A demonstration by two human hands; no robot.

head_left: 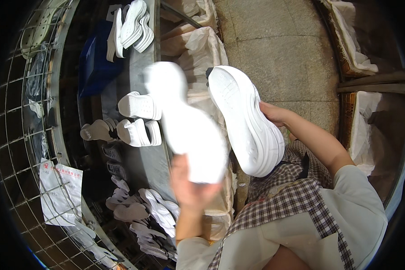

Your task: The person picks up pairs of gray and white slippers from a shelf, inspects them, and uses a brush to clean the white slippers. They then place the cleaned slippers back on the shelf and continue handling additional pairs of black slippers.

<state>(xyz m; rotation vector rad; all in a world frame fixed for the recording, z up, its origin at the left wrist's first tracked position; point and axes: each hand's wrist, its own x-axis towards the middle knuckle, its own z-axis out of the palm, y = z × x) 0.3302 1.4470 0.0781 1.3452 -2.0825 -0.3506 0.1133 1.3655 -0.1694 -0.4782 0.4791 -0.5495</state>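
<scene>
A white shoe sole [191, 128], smeared by motion, stands up from my left hand [193, 182], which grips its lower end. My right hand [274, 113] holds a second white shoe sole [247, 121] by its outer side edge; the sole's hollow inner face and ridged side wall show. The two soles are side by side in front of my body, apart from each other. A small dark piece [209, 75] shows at the far end of the right sole; what it is I cannot tell.
White soles lie on a grey metal table [150, 159] at left, with a stack [135, 27] at its far end and several [159, 211] nearer me. A blue bin [96, 58] and wire mesh [13, 148] stand beyond it. Cloth-lined crates [207, 49] flank a paved floor [283, 54].
</scene>
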